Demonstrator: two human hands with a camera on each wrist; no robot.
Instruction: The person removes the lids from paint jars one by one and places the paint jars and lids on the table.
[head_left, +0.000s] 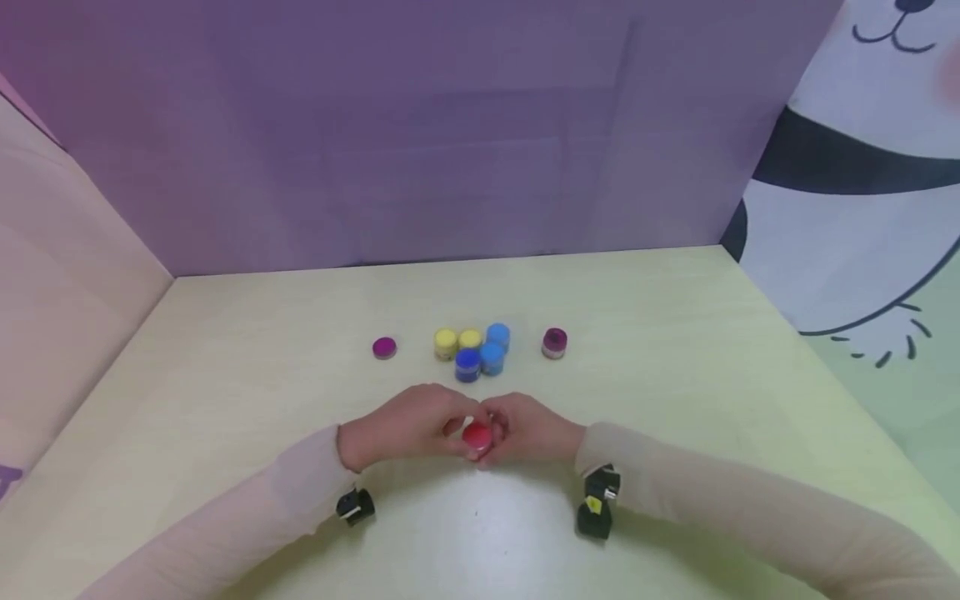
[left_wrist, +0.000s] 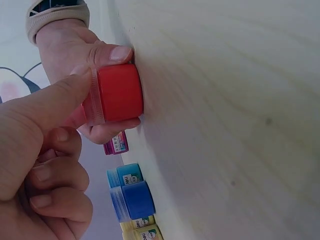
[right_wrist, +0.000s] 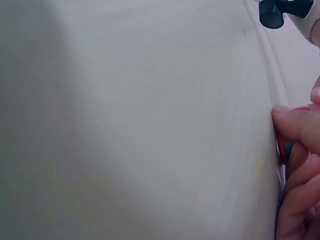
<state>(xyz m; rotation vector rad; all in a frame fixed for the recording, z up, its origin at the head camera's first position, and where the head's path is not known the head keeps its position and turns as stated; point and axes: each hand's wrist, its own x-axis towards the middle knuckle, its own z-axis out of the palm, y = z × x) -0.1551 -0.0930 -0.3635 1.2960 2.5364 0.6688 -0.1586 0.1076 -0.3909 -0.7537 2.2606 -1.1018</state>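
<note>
A small red paint jar [head_left: 476,436] with a clear lid stands on the table between both hands. My right hand [head_left: 534,429] holds its red body [left_wrist: 121,92] low, thumb on one side and a finger on the other, as the left wrist view shows. The left hand [head_left: 416,423] pinches the jar at its ribbed clear lid [left_wrist: 96,97], its other fingers curled beneath. Whether the lid is loose cannot be told. In the right wrist view, fingers [right_wrist: 300,127] of the right hand cover most of the jar.
Beyond the hands, two yellow jars [head_left: 446,343], two light blue jars [head_left: 492,358] and a dark blue jar [head_left: 467,365] stand clustered. A purple lid [head_left: 384,348] lies left of them; a purple jar [head_left: 554,343] stands to the right. A purple wall [head_left: 450,167] rises behind the table.
</note>
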